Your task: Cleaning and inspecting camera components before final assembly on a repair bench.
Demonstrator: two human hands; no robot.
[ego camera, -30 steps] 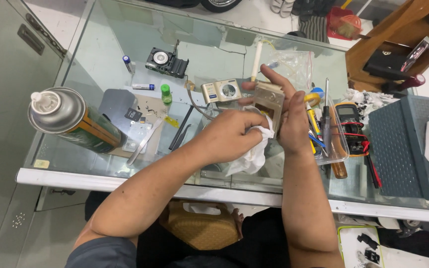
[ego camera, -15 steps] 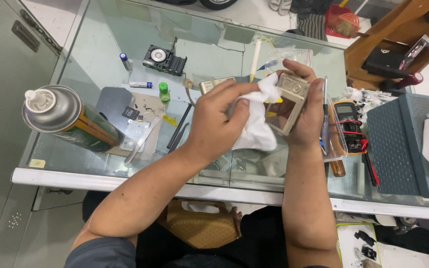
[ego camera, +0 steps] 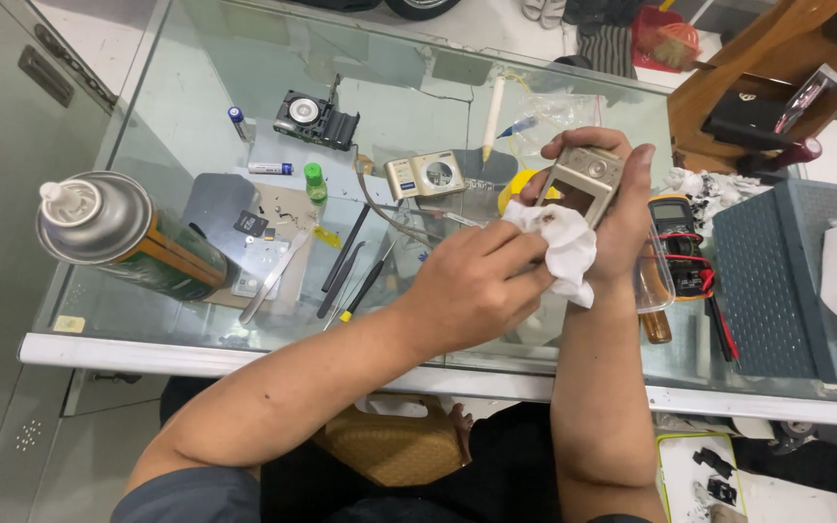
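In the head view, your right hand [ego camera: 622,218] gripped a small gold camera shell [ego camera: 583,182], fingers wrapped round its far and right edges, holding it up above the glass table [ego camera: 147,116] toward the right of centre. Your left hand [ego camera: 472,291] was closed around a white cloth [ego camera: 566,247], pressing it against the near face of the shell; a dark smudge showed on the cloth. The cloth and your fingers hid the lower part of the shell, so what lay there could not be made out.

A yellow object [ego camera: 513,190] sat mostly hidden behind the shell. A second compact camera [ego camera: 425,175] lay on the glass just left of your hands, a black lens unit [ego camera: 314,118] farther off. A spray can [ego camera: 123,237] lay on its side at the near left, and thin tools [ego camera: 346,271] lay between it and your left hand. A multimeter [ego camera: 678,242] lay partly behind your right wrist. A grey case [ego camera: 787,281] was cut off at the right edge.

The table was clear glass with a white near rim, the floor pale beneath.
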